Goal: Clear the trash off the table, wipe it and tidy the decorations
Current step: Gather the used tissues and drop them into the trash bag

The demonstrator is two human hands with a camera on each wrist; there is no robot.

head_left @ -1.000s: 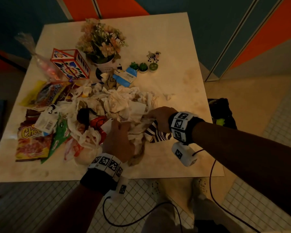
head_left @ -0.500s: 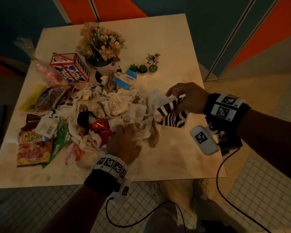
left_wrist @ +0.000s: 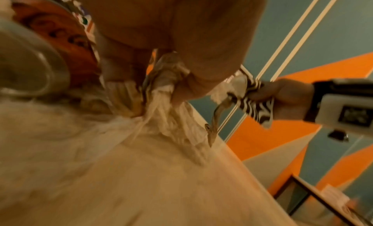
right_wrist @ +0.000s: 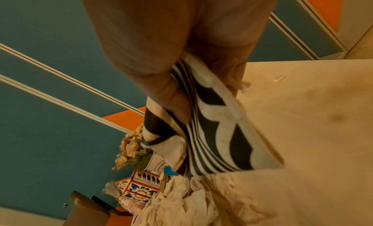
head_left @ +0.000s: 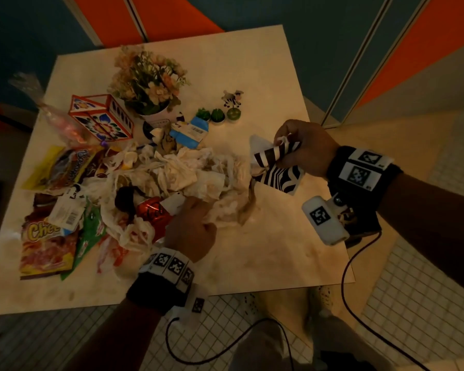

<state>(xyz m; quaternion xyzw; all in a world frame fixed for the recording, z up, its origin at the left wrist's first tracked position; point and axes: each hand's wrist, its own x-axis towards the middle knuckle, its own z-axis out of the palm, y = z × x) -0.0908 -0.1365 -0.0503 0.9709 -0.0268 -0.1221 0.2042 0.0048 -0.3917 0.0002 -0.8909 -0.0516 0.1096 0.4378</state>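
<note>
A heap of crumpled white tissues (head_left: 188,178) (right_wrist: 181,202) and snack wrappers (head_left: 46,245) covers the left half of the pale table (head_left: 265,250). My right hand (head_left: 298,151) (right_wrist: 181,101) holds a black-and-white striped cloth (head_left: 279,170) (right_wrist: 214,143) (left_wrist: 256,108) lifted just above the heap's right edge, with a scrap of tissue caught in the fingers. My left hand (head_left: 190,223) (left_wrist: 177,79) grips a bunch of tissues (left_wrist: 161,104) at the heap's near side, beside a red crushed can (head_left: 150,212).
A flower pot (head_left: 150,87), a patterned box (head_left: 99,119), small green cactus candles (head_left: 214,115), a cow figure (head_left: 232,99) and a blue tag (head_left: 190,131) stand at the back. A dark bin (head_left: 359,226) sits by the table's right edge. Cables hang from both wrists.
My right hand has lifted the striped cloth out of the heap and carried it up and to the right. My left hand has stayed on the tissues at the near side.
</note>
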